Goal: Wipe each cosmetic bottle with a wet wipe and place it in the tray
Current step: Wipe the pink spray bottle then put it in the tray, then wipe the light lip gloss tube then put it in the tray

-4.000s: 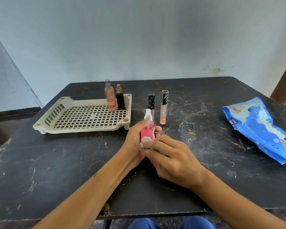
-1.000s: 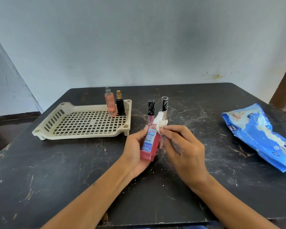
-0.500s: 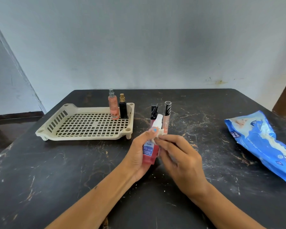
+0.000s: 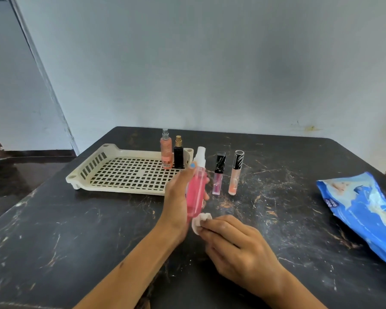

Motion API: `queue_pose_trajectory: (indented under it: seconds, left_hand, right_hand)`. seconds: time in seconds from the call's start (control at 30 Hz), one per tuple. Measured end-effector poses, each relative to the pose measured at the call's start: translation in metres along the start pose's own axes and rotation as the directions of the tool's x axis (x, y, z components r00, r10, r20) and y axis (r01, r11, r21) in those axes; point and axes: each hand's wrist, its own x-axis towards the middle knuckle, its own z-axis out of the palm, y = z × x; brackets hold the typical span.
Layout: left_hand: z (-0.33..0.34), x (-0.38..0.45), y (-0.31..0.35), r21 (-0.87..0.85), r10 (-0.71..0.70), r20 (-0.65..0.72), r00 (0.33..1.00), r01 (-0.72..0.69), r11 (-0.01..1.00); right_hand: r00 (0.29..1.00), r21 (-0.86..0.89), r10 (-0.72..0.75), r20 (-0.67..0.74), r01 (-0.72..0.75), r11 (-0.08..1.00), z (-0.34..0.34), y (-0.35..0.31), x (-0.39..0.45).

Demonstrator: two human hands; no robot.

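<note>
My left hand (image 4: 178, 197) grips a pink spray bottle (image 4: 196, 190) with a white nozzle, held upright above the table. My right hand (image 4: 236, 244) pinches a folded white wet wipe (image 4: 201, 220) just under the bottle's base. A cream slotted tray (image 4: 112, 172) sits to the left; a peach spray bottle (image 4: 166, 149) and a small black bottle (image 4: 178, 153) stand in its far right corner. Two lip gloss tubes stand on the table right of the tray: a purple one (image 4: 218, 175) with a black cap and a peach one (image 4: 235, 173) with a striped cap.
A blue wet wipe pack (image 4: 363, 210) lies at the right edge of the dark scratched table (image 4: 54, 230). A pale wall rises behind the table. The floor drops away at the left.
The right hand with the wipe has slid from the bottle's nozzle down to its base. The left hand has raised the bottle and turned it so the label no longer shows.
</note>
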Motion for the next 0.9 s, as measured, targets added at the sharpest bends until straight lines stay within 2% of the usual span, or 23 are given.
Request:
queue_pose_trajectory:
  seconds: [0.07,0.2,0.33,0.47,0.57,0.67,0.9]
  left_hand:
    - [-0.008,0.002,0.010,0.088,0.063,-0.007,0.998,-0.062,0.994]
    - [-0.033,0.022,0.031,0.189,0.206,-0.115,0.972,-0.182,0.965]
    - [-0.072,0.056,0.041,0.470,0.336,-0.065,0.940,-0.268,0.841]
    - [-0.098,0.084,0.045,0.661,0.311,0.032,0.950,-0.254,0.706]
    - [-0.110,0.105,0.046,0.756,0.273,0.052,0.961,-0.216,0.617]
    - [-0.117,0.121,0.044,0.780,0.253,0.045,0.966,-0.193,0.596]
    - [-0.117,0.132,0.035,0.771,0.206,0.035,0.978,-0.157,0.617]
  right_hand:
    - [1.000,0.007,0.007,-0.007,-0.007,1.000,0.000,0.002,0.000]
    - [1.000,0.017,0.008,-0.025,-0.008,1.000,0.002,0.004,0.000]
    - [0.999,0.017,0.017,-0.044,-0.016,1.000,0.005,0.006,-0.002]
    - [0.998,0.016,0.021,-0.056,-0.020,1.000,0.007,0.008,-0.002]
    - [0.998,0.010,0.021,-0.057,-0.020,1.000,0.007,0.008,0.000]
    - [0.999,-0.025,0.018,-0.042,-0.019,1.000,0.007,0.008,0.001]
    - [0.998,-0.025,0.049,-0.030,-0.049,0.998,0.009,0.008,0.001]
